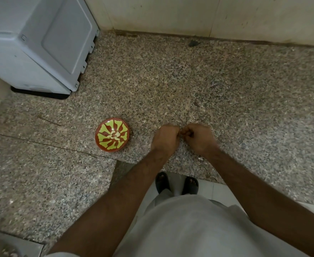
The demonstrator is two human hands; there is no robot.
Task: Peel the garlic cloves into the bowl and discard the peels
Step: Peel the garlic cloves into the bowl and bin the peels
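A small red bowl with a yellow-green petal pattern sits on the speckled granite counter, holding a few pale peeled garlic cloves at its centre. To its right my left hand and my right hand are held together just above the counter, fingers curled, fingertips meeting. Between the fingertips they pinch a small garlic clove, mostly hidden by the fingers. A small pale peel scrap lies on the counter near my right wrist.
A grey appliance stands at the back left of the counter. A tiled wall runs along the back. The counter's front edge is cut in a step near my body; my sandalled feet show on the white floor below.
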